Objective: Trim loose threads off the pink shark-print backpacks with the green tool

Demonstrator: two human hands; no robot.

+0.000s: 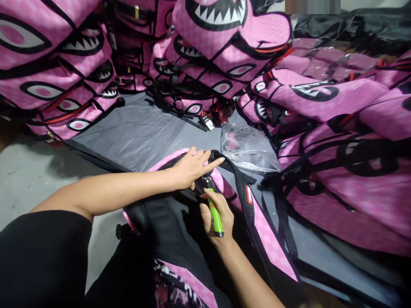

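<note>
A black and pink backpack [272, 239] lies on its side at the front, its dark panel and straps towards me. My left hand [193, 167] rests on its top edge, fingers spread over the pink and black trim. Just below it, my right hand [220, 216] is wrapped round a green lighter-like tool [215, 216] with a black end. The tool's dark tip points up at the backpack's edge, close under my left palm. What the tip touches is hidden in shadow.
Pink backpacks with shark teeth and eyes are stacked at the left [48, 72], the back middle [208, 51] and the right [346, 184]. A clear plastic bag [250, 147] lies on the grey covered table [138, 128]. Loose black straps hang at the right.
</note>
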